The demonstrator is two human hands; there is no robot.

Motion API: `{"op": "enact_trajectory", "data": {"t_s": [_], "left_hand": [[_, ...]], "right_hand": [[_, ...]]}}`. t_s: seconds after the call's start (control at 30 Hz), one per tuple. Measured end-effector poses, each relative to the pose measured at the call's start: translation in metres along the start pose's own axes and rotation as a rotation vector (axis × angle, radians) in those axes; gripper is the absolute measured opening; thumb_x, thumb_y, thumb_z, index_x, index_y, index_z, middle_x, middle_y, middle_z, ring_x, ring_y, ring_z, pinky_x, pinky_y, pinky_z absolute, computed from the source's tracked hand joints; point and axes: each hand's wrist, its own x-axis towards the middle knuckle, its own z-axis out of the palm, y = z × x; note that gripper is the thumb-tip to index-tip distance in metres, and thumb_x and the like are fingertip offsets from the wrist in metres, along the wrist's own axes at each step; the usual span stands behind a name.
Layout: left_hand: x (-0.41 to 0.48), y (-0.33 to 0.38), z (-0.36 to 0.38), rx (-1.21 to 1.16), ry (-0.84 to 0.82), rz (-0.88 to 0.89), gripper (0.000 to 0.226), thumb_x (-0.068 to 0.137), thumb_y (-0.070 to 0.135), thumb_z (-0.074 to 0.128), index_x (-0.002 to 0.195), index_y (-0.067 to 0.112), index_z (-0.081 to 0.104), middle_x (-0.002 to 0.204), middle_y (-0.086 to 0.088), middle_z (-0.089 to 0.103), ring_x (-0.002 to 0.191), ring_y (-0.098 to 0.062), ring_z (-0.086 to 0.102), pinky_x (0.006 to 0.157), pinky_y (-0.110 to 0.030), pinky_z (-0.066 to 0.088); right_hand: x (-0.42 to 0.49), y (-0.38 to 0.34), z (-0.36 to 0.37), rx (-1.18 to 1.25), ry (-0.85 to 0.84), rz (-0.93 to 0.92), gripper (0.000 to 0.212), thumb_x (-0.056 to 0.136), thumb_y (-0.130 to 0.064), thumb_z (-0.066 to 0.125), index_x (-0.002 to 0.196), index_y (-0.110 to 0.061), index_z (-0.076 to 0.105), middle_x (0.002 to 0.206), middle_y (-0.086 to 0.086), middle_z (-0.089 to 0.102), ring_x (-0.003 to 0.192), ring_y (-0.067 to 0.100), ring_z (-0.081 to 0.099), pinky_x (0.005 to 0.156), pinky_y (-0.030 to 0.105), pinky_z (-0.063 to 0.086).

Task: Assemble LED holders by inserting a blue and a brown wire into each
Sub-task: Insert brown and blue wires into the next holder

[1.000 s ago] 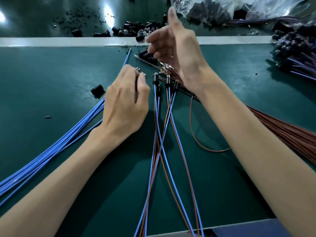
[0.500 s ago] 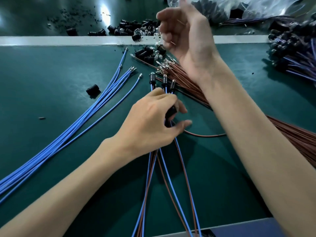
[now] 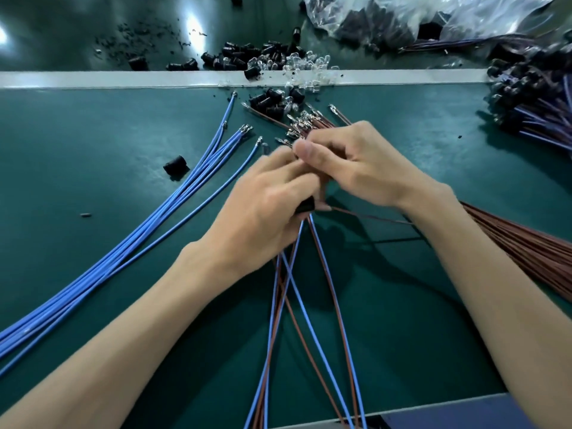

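We see left hand (image 3: 263,209) fingers curled round black LED holder (image 3: 306,208), mostly hidden, mid-counter (image 3: 93,156); blue and brown wires (image 3: 321,257) trail toward us. Right hand (image 3: 359,171) fingers bunched; what they pinch, we cannot tell.

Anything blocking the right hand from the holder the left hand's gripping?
Nothing visible. The left hand grips the black holder, and the right hand touches the left just above it. The insertion point itself is hidden behind them.
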Motion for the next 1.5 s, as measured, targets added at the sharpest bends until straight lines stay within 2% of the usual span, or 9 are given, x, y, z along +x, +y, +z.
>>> {"op": "enact_trajectory", "data": {"t_s": [0.1, 0.2, 0.4, 0.63, 0.83, 1.0, 1.2, 1.33, 1.5], "left_hand": [[0.0, -0.013, -0.008, 0.096, 0.163, -0.065, 0.025, 0.087, 0.005, 0.062, 0.065, 0.006, 0.051, 0.082, -0.007, 0.065, 0.075, -0.019, 0.04, 0.07, -0.025, 0.037], [-0.002, -0.022, -0.013, 0.132, 0.286, -0.167, 0.028, 0.088, 0.011, 0.067, 0.063, 0.004, 0.054, 0.083, -0.008, 0.067, 0.077, -0.015, 0.04, 0.072, -0.018, 0.034], [0.001, -0.007, -0.012, 0.066, 0.403, -0.287, 0.031, 0.092, 0.026, 0.061, 0.07, 0.016, 0.042, 0.101, -0.009, 0.051, 0.09, -0.023, 0.051, 0.075, -0.029, 0.041], [-0.007, 0.002, -0.013, 0.399, 0.171, -0.393, 0.04, 0.087, 0.036, 0.056, 0.058, 0.017, 0.037, 0.052, 0.005, 0.033, 0.047, -0.02, 0.032, 0.049, -0.027, 0.027], [-0.013, -0.012, -0.009, 0.199, -0.09, -0.35, 0.027, 0.082, 0.02, 0.062, 0.064, 0.01, 0.044, 0.059, 0.003, 0.042, 0.054, -0.024, 0.041, 0.057, -0.029, 0.026], [-0.009, -0.008, -0.01, -0.066, -0.045, -0.309, 0.023, 0.079, 0.007, 0.062, 0.067, 0.01, 0.043, 0.062, -0.002, 0.047, 0.058, -0.015, 0.038, 0.057, -0.025, 0.032], [-0.006, 0.017, -0.009, -0.563, 0.033, -0.421, 0.036, 0.084, 0.036, 0.057, 0.065, 0.013, 0.037, 0.07, -0.016, 0.056, 0.062, -0.037, 0.046, 0.057, -0.041, 0.039], [-0.007, 0.021, -0.001, -0.554, 0.033, -0.421, 0.036, 0.086, 0.02, 0.062, 0.066, 0.021, 0.032, 0.061, 0.007, 0.06, 0.054, -0.023, 0.051, 0.054, -0.037, 0.043], [-0.007, 0.017, -0.001, -0.489, 0.174, -0.427, 0.034, 0.09, 0.02, 0.056, 0.067, 0.022, 0.031, 0.049, 0.008, 0.049, 0.043, -0.021, 0.048, 0.05, -0.035, 0.041]], "right_hand": [[-0.01, 0.004, -0.013, 0.008, -0.165, 0.088, 0.049, 0.085, -0.047, 0.053, 0.066, -0.003, 0.062, 0.056, 0.015, 0.052, 0.051, 0.01, 0.039, 0.049, 0.025, 0.029], [-0.013, 0.008, -0.02, 0.045, -0.269, 0.104, 0.03, 0.086, -0.029, 0.065, 0.066, -0.008, 0.066, 0.051, 0.001, 0.057, 0.048, 0.007, 0.047, 0.049, 0.017, 0.034], [-0.007, 0.012, -0.005, 0.55, -0.055, 0.136, 0.028, 0.098, -0.013, 0.051, 0.072, -0.005, 0.057, 0.05, 0.001, 0.058, 0.031, 0.009, 0.045, 0.033, 0.015, 0.034], [0.003, 0.02, 0.009, 1.035, 0.131, 0.217, 0.031, 0.103, -0.02, 0.039, 0.076, -0.009, 0.05, 0.046, 0.0, 0.052, 0.03, 0.006, 0.038, 0.032, 0.014, 0.029], [0.003, 0.02, 0.004, 1.458, 0.035, 0.068, 0.035, 0.105, -0.021, 0.021, 0.082, -0.009, 0.045, 0.044, -0.007, 0.043, 0.032, 0.0, 0.03, 0.031, 0.012, 0.025], [0.005, 0.02, 0.012, 1.444, 0.089, 0.072, 0.034, 0.105, -0.024, 0.022, 0.088, -0.01, 0.049, 0.047, -0.006, 0.046, 0.034, 0.0, 0.033, 0.033, 0.011, 0.029], [0.008, 0.017, 0.021, 1.372, 0.227, 0.09, 0.019, 0.102, -0.017, 0.037, 0.1, -0.012, 0.055, 0.066, -0.001, 0.06, 0.05, 0.005, 0.052, 0.048, 0.013, 0.045], [0.009, 0.016, 0.023, 1.297, 0.337, 0.124, 0.013, 0.1, -0.012, 0.043, 0.104, -0.013, 0.056, 0.069, 0.001, 0.059, 0.054, 0.007, 0.051, 0.053, 0.016, 0.046], [0.007, 0.018, 0.019, 1.22, 0.261, 0.125, 0.022, 0.1, -0.026, 0.041, 0.111, -0.014, 0.056, 0.079, -0.002, 0.062, 0.064, 0.007, 0.053, 0.059, 0.019, 0.045]]}}
